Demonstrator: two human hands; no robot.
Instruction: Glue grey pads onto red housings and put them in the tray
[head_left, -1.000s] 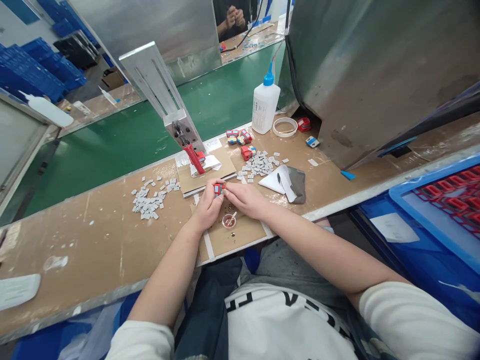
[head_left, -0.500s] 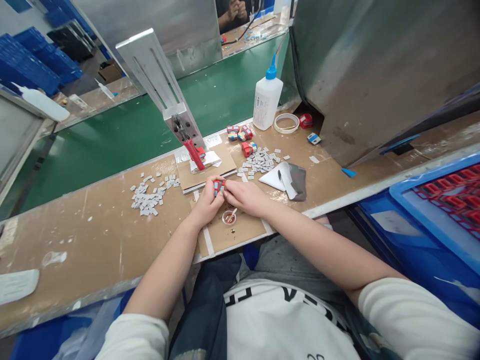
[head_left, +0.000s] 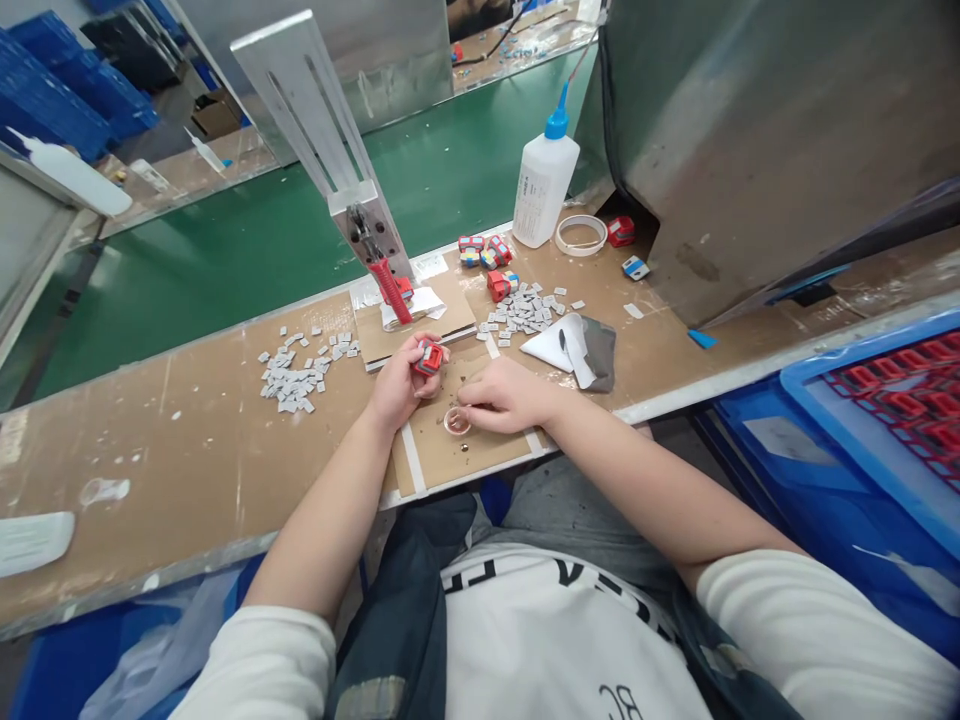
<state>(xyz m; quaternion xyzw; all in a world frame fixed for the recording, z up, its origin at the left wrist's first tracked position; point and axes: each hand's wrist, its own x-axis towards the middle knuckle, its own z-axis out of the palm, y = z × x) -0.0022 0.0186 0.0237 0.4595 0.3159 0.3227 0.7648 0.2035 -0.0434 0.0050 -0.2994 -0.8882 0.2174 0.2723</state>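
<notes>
My left hand point(head_left: 399, 385) is wrapped around a small red toy car point(head_left: 427, 357), with its red underside turned partly toward me. Low over the board, my right hand point(head_left: 504, 396) has its fingers closed at the rim of a small clear cup point(head_left: 445, 423). The cup holds a reddish liquid and a thin pale stick, whose upper end goes under my right fingertips. A tiny shiny round bit point(head_left: 464, 448) lies just in front of the cup. Behind my left hand stands a metal clamp with a red handle point(head_left: 391, 291), above a cardboard block point(head_left: 442, 318).
Grey tile-like pieces lie in a left pile point(head_left: 294, 383) and a right pile point(head_left: 527, 310). Several red toy cars point(head_left: 501, 285), a white squeeze bottle point(head_left: 545, 190), a tape roll point(head_left: 581, 250) and a folded grey-white sheet point(head_left: 598, 352) stand behind. A blue crate point(head_left: 795, 385) is at right.
My right hand has left the toy car and come down to the cup. My left hand keeps the car, now turned to show its red side. The view has shifted slightly.
</notes>
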